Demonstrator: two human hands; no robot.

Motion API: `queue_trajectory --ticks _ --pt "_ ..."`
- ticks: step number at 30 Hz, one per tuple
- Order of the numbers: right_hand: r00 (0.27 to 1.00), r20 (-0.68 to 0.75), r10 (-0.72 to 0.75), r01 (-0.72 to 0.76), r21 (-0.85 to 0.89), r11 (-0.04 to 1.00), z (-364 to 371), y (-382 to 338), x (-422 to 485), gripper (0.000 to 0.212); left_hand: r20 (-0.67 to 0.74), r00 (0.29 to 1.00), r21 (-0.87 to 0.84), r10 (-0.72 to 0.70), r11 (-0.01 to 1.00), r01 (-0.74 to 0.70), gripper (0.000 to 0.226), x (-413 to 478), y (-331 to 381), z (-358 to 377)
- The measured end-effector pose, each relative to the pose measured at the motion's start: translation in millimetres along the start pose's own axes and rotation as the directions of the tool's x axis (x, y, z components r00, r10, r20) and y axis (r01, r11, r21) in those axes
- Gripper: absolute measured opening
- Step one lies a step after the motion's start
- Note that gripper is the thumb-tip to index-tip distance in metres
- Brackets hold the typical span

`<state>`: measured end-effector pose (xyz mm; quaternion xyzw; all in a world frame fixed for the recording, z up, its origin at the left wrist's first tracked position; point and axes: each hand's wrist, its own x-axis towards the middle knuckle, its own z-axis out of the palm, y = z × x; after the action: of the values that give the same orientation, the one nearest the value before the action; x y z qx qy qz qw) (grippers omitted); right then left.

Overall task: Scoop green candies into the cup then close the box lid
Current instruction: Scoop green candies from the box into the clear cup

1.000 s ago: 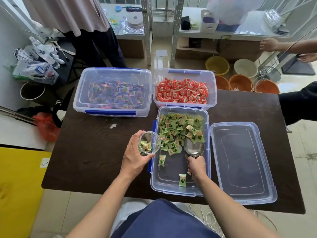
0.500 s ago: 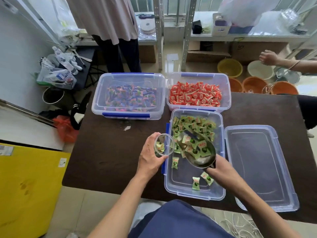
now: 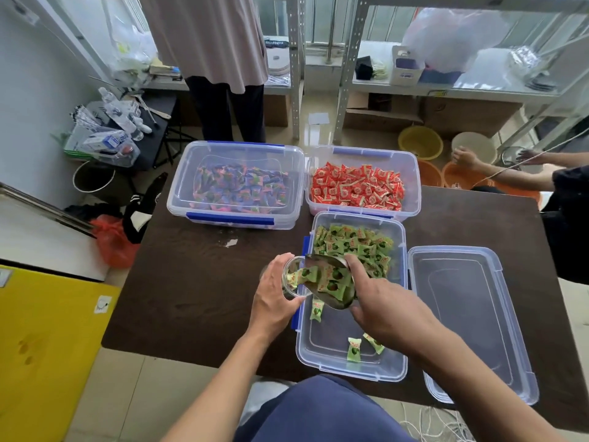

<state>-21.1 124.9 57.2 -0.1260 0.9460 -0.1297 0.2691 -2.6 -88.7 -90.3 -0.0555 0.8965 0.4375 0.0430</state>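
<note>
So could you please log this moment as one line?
left hand holds cup | right hand tips scoop | green candies pouring | lid off

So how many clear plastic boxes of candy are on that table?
3: the multicolored candy box at far left, the red candy box beside it, and the green candy box nearest, with its lid off alongside.

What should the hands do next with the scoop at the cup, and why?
Probably tip the scoop a little further. The right hand holds it loaded with green candies, its lip at the mouth of the cup, which the left hand tilts toward it. Few candies have entered yet.
</note>
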Motion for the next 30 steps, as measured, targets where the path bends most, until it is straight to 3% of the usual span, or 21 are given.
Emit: queue_trajectory --ticks 5,11,16,20,24,27,30 --pt "0.997 -0.059 -0.045 0.036 -0.147 0.989 -8.0 -6.1 2.4 0.086 -0.019 0.999 0.012 0.039 0.999 -0.039 0.090 2.0 1.2 1.3" --pt "0.994 -0.082 -0.069 0.055 -0.156 0.986 -10.9 1.4 -1.6 0.092 -0.030 0.999 -0.011 0.028 1.000 -0.028 0.093 -1.3 -1.4 1.4" --pt "0.996 -0.093 -0.001 -0.002 -0.031 1.000 -2.3 21.0 -8.3 0.081 -0.033 0.999 -0.030 -0.006 1.000 0.005 0.091 -2.1 -2.6 0.3" --pt "0.981 -0.079 0.175 -0.171 0.050 0.984 22.8 58.4 -11.5 0.075 -0.030 1.000 -0.029 -0.007 1.000 0.006 0.090 -1.3 -4.7 -0.7" --pt "0.941 0.124 0.315 -0.319 0.013 0.948 58.7 96.2 -11.4 0.062 -0.019 1.000 -0.022 -0.018 1.000 0.018 0.089 -1.6 -4.9 -0.7" --pt "0.894 0.361 0.265 -0.360 0.225 0.906 81.0 103.7 -3.5 0.040 -0.016 0.999 -0.019 -0.029 0.999 0.029 0.089 -3.0 -6.8 -0.7" --pt "0.812 0.544 0.213 -0.542 0.567 0.620 106.6 90.5 -1.0 0.025 -0.020 0.999 -0.030 -0.038 0.999 0.037 0.089 -5.6 -8.0 -0.4"
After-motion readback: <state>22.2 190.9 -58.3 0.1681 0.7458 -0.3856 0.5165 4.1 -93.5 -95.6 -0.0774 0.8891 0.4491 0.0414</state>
